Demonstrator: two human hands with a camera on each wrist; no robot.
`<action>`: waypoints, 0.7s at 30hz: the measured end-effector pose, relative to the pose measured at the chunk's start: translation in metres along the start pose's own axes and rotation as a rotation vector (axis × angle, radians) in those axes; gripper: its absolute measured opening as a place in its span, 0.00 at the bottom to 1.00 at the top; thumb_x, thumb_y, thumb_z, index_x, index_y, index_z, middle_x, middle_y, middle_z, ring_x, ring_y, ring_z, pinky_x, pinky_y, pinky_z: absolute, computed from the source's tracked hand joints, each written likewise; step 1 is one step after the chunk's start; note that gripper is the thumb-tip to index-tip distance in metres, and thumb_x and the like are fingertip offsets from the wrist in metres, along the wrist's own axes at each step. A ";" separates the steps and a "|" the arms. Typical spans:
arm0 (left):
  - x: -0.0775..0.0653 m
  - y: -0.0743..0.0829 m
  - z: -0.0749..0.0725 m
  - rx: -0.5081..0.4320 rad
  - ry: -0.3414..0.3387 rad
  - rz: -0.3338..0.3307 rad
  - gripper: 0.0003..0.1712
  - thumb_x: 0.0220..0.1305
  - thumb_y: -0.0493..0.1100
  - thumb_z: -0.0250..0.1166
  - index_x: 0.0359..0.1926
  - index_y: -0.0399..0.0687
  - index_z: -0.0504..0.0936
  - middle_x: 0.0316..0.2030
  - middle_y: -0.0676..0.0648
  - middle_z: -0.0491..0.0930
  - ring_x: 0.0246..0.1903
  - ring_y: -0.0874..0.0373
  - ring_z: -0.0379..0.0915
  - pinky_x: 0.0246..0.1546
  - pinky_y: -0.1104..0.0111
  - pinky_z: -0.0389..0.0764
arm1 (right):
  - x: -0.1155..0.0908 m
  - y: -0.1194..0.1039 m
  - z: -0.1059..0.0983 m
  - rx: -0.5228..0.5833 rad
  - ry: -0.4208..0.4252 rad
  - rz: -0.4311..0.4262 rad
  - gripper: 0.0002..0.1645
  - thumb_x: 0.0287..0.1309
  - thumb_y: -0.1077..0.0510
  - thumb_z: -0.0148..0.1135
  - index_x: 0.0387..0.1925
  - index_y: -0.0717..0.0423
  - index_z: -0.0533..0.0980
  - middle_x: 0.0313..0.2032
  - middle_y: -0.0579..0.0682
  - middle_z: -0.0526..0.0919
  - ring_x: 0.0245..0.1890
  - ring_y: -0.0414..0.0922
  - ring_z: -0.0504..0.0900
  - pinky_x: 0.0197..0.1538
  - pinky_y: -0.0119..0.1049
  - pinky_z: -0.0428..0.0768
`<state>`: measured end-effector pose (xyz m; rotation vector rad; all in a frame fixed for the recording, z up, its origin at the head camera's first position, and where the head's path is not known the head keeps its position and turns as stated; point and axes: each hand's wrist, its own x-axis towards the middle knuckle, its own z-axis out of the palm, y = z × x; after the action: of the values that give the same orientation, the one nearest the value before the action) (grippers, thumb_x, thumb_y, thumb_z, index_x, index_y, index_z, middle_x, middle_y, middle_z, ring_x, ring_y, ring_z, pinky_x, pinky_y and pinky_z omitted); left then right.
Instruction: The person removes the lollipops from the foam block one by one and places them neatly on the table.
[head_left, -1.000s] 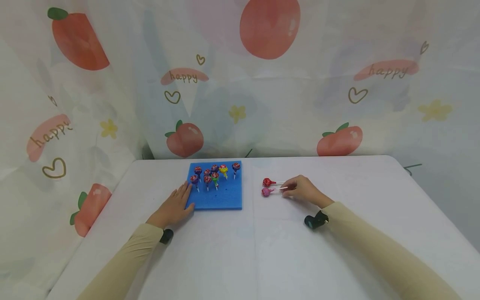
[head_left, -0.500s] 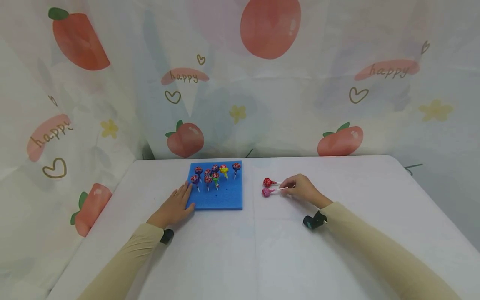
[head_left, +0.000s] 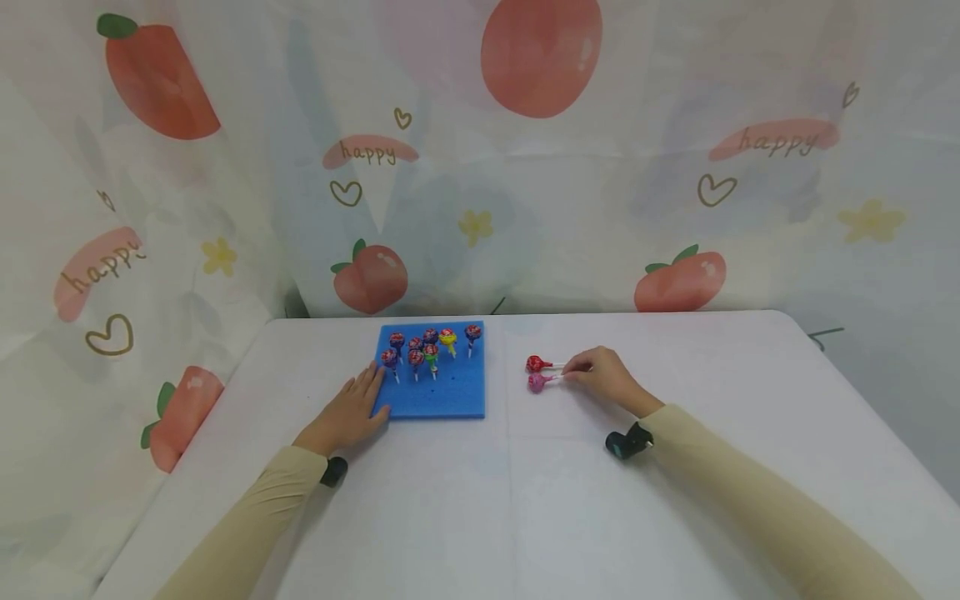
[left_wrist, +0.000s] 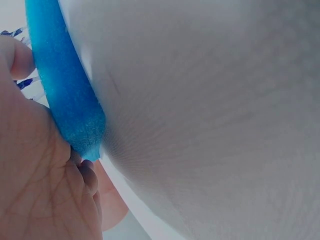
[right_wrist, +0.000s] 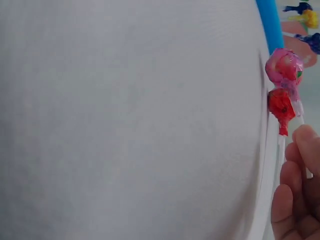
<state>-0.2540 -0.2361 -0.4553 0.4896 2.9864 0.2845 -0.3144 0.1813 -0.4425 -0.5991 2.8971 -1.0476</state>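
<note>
My left hand (head_left: 348, 414) rests at the left edge of a square blue foam board (head_left: 450, 402), fingers straight and thumb along its front corner. In the left wrist view the board's side (left_wrist: 75, 95) lies against the palm. Several wrapped lollipops stand upright in the back part of the board, a yellow one (head_left: 447, 337) and a green one (head_left: 431, 353) among the darker ones. To the right, my right hand (head_left: 606, 379) pinches the white stick of a pink lollipop (right_wrist: 283, 66) between thumb and fingertips. Close behind it lies a red lollipop (head_left: 534, 363), its stick end hidden by that hand.
A white-covered table (head_left: 510, 508) carries everything. Behind it hangs a printed curtain (head_left: 540, 225) with peaches and hearts. Dark wrist cameras sit under both sleeves, the right one (head_left: 628, 442) close over the tabletop.
The pink lollipop has shifted slightly right and back, nearer the red one, and its stick end has gone behind my right fingers. The left hand and board stay put.
</note>
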 end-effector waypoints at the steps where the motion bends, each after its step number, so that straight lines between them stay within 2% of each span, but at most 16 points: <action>1: -0.001 0.000 0.000 -0.010 0.002 0.002 0.41 0.70 0.53 0.46 0.71 0.31 0.44 0.73 0.32 0.41 0.72 0.37 0.40 0.71 0.46 0.46 | 0.000 0.001 -0.001 0.020 -0.017 0.028 0.07 0.54 0.62 0.65 0.33 0.62 0.84 0.34 0.57 0.86 0.34 0.45 0.77 0.40 0.33 0.75; 7: -0.003 0.002 -0.003 -0.055 0.013 0.019 0.43 0.69 0.56 0.46 0.71 0.31 0.44 0.72 0.31 0.41 0.72 0.36 0.39 0.71 0.45 0.44 | -0.002 0.004 -0.006 0.102 -0.141 0.175 0.10 0.57 0.60 0.63 0.37 0.63 0.83 0.32 0.54 0.84 0.29 0.43 0.73 0.34 0.31 0.75; 11: -0.001 0.001 -0.002 -0.012 0.001 -0.002 0.41 0.69 0.52 0.47 0.71 0.31 0.44 0.73 0.32 0.41 0.72 0.38 0.39 0.71 0.47 0.45 | -0.003 0.004 -0.005 0.075 -0.171 0.201 0.11 0.57 0.59 0.64 0.36 0.63 0.84 0.28 0.50 0.82 0.28 0.42 0.71 0.31 0.30 0.72; 15: 0.000 0.000 -0.001 0.027 -0.015 -0.015 0.40 0.70 0.51 0.46 0.72 0.31 0.44 0.73 0.33 0.40 0.72 0.38 0.39 0.71 0.47 0.46 | -0.003 0.005 -0.001 0.037 -0.154 0.177 0.10 0.56 0.59 0.64 0.35 0.62 0.84 0.30 0.52 0.83 0.30 0.42 0.72 0.32 0.31 0.71; 21: 0.000 0.001 -0.003 0.022 -0.022 -0.018 0.41 0.70 0.52 0.47 0.72 0.32 0.43 0.73 0.33 0.40 0.73 0.39 0.39 0.71 0.47 0.47 | -0.004 0.006 0.001 -0.039 -0.075 0.124 0.08 0.55 0.60 0.65 0.33 0.62 0.84 0.36 0.58 0.86 0.36 0.46 0.77 0.40 0.38 0.76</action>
<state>-0.2537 -0.2357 -0.4523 0.4653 2.9735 0.2435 -0.3130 0.1866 -0.4471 -0.4427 2.8537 -0.9357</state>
